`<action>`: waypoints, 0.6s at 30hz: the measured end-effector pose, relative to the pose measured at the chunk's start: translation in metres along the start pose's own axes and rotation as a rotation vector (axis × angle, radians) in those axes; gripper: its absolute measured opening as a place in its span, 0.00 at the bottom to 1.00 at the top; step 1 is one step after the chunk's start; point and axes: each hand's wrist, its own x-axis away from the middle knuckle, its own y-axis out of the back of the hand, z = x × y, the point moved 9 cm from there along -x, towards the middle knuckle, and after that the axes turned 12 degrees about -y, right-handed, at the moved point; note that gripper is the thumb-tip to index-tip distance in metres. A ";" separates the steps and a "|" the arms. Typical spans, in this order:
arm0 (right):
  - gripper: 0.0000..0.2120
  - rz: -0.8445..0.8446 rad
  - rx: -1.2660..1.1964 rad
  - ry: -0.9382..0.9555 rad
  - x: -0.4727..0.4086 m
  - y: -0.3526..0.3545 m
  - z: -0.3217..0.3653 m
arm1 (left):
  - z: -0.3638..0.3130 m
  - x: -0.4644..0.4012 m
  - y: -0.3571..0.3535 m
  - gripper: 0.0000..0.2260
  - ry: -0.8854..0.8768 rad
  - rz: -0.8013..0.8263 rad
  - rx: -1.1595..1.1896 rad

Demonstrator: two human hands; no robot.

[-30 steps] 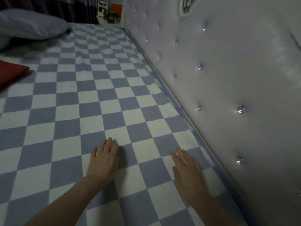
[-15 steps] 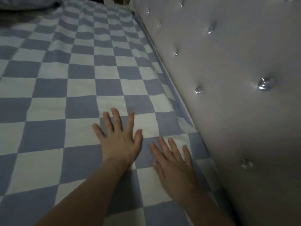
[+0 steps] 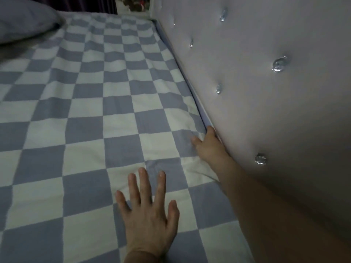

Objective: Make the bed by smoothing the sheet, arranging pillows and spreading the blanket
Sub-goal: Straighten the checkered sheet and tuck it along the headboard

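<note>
Blue and white checked sheet (image 3: 91, 114) spread over the whole bed, from the near edge to the far end. Mostly flat, with small wrinkles near the right side, just by the right hand.

Left hand (image 3: 150, 213) flat on the sheet, palm down, fingers spread wide, holding nothing. Resting across a blue square and a white square, near the bottom of the view.

Right hand (image 3: 208, 147) farther ahead, pushed in where the sheet edge meets the headboard (image 3: 266, 111). Thumb out on the sheet, the other fingers mostly hidden along the crack between bed and board. Hard to tell if pinching the sheet edge or only pressing on it. Right arm lying along the foot of the headboard, covering part of the sheet edge there.

Headboard tall, pale and padded, standing tight against the right side of the bed. Shiny silver buttons (image 3: 278, 63) sunk into the padding, several in view. A thin pale blue strip of sheet showing along the bottom of the board.

Grey-blue pillow (image 3: 24, 21) at the far left corner, resting on the sheet, well apart from both hands. Dark curtain (image 3: 85, 4) behind it at the top. Some blurry small things (image 3: 134, 4) past the far end of the bed, too unclear to name.
</note>
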 end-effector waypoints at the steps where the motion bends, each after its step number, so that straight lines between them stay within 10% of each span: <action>1: 0.29 -0.020 -0.002 0.018 -0.001 -0.001 0.007 | 0.002 0.000 0.000 0.30 0.005 0.000 0.007; 8: 0.11 -0.712 0.875 0.884 0.053 0.004 0.095 | 0.003 0.001 0.006 0.30 0.000 -0.024 0.052; 11: 0.03 -0.643 1.115 0.697 0.014 -0.010 0.074 | 0.003 0.003 0.008 0.31 -0.010 -0.056 0.070; 16: 0.23 -0.371 1.047 0.455 -0.010 -0.046 0.057 | 0.005 0.002 0.006 0.30 -0.022 -0.029 0.091; 18: 0.24 -0.534 0.873 0.422 -0.012 -0.020 0.063 | 0.006 0.003 0.006 0.30 -0.023 -0.021 0.086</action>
